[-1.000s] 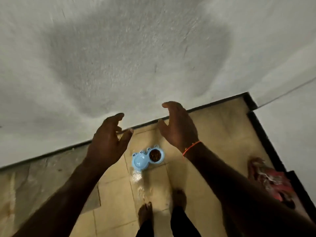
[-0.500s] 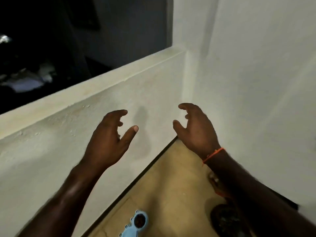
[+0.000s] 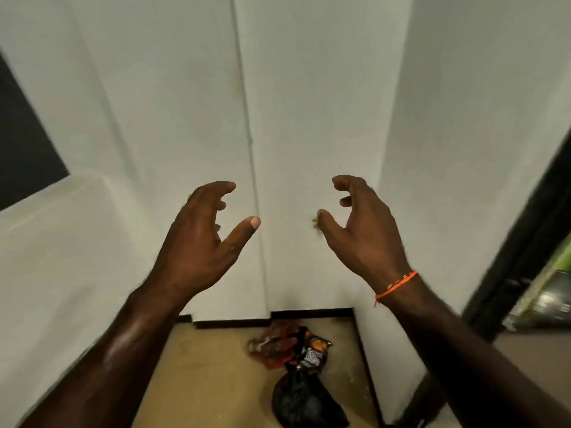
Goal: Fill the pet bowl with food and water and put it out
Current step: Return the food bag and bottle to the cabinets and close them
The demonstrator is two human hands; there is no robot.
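Observation:
My left hand [image 3: 200,239] and my right hand [image 3: 361,230] are both raised in front of a white wall, fingers curled and apart, holding nothing. An orange thread band circles the right wrist. The blue pet bowl is out of view. On the tan floor below lie a red pet food bag [image 3: 278,344] and a black plastic bag [image 3: 302,400] beside it.
White walls [image 3: 309,118] form a corner ahead, with a low white parapet [image 3: 61,242] on the left. A dark door frame [image 3: 519,257] stands at the right. The tan tiled floor [image 3: 210,381] narrows toward the corner.
My view has swung up and to the right, away from the blue bowl on the floor, which has left the frame. Both hands stay raised and empty; the bags have come into view.

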